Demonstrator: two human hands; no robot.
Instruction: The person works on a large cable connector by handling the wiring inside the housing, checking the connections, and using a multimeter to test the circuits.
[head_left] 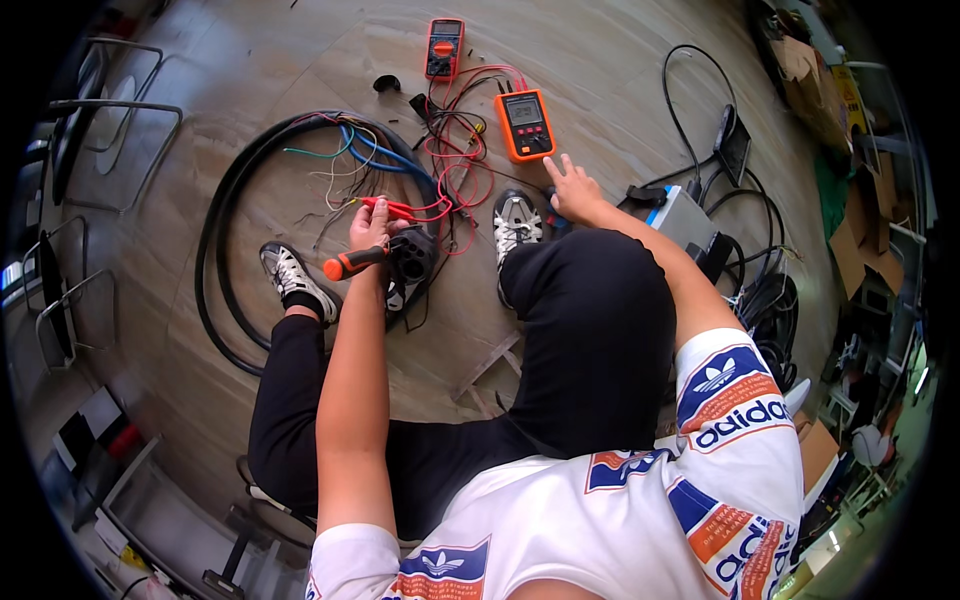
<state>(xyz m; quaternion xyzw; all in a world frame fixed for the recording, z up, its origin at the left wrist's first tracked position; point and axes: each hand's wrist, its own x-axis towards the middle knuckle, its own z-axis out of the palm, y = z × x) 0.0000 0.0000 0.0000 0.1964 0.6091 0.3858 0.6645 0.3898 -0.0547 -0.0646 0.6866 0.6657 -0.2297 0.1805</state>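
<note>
My left hand [370,230] is closed around a red test probe [390,209] with a red lead. The same hand holds an orange-and-black screwdriver handle [350,263]; its shaft is hidden. Beside the hand is a black multi-hole connector [411,256], and loose thin wires [345,190] fan out from the end of a thick black cable [212,215]. My right hand [575,192] holds nothing, two fingers stretched toward the lower edge of an orange handheld meter [525,125] with a lit display. Red leads run from the top of this meter.
A red multimeter [444,48] lies farther off among tangled leads [455,125]. To the right are a grey-white box [683,215], black cables [768,300] and cardboard [865,235]. Metal-framed chairs [120,150] stand at left. My shoes [517,225] flank the work on the floor.
</note>
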